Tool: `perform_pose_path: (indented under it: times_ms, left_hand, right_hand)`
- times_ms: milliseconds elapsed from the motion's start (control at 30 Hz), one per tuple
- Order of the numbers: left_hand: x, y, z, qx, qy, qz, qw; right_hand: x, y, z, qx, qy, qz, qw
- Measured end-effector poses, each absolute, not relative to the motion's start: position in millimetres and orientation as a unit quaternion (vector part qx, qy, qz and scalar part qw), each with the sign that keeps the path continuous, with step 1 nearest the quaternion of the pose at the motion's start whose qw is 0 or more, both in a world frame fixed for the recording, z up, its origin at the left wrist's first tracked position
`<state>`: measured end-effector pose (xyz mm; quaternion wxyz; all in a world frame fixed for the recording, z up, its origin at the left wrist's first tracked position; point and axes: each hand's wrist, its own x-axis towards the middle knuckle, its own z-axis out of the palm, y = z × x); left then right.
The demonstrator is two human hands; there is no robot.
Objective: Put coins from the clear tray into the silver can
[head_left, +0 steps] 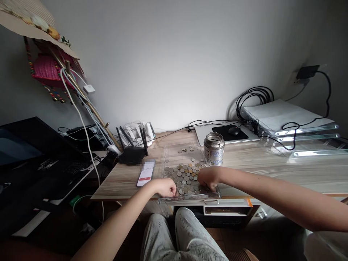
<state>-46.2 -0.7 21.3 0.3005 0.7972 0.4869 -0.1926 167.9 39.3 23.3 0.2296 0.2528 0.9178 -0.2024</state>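
Note:
Many silver and a few gold-coloured coins (185, 178) lie spread in a clear shallow plastic tray (190, 197) at the desk's front edge. My left hand (166, 187) is closed over the tray's front left corner, fingers curled inward beside the coins. At the tray's right side, my right hand (208, 177) reaches down among the coins with its fingers curled. What either hand's fingers hold, if anything, is hidden. Just behind my right hand stands a metal coin can (214, 150) with a clasp and a slotted lid.
A phone (146, 174) lies left of the tray, with a black router (133, 154) behind it. Farther back are a laptop (201, 136), a mouse (234, 131) and black cables. Stacked clear trays (296, 127) stand at right; an open drawer (228, 210) sits below the desk.

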Motion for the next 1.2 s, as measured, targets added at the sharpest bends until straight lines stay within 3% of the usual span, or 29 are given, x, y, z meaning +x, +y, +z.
perform_pose_path:
  times_ms: [433, 667, 900, 1000, 1200]
  left_hand:
    - [-50, 0, 23, 0.727, 0.560, -0.157, 0.366]
    - [-57, -5, 10, 0.625, 0.618, 0.079, 0.470]
    - [-16, 11, -9, 0.374, 0.578, 0.442, 0.575]
    - [8, 13, -15, 0.266, 0.516, 0.530, 0.619]
    - [28, 11, -22, 0.149, 0.410, 0.598, 0.672]
  right_hand:
    - [174, 41, 21, 0.284, 0.907, -0.214, 0.225]
    - [182, 60, 21, 0.415, 0.853, -0.315, -0.016]
    - [156, 70, 27, 0.358, 0.785, -0.474, -0.178]
    - [143, 66, 25, 0.340, 0.795, -0.463, -0.194]
    - [142, 55, 25, 0.335, 0.852, -0.312, -0.255]
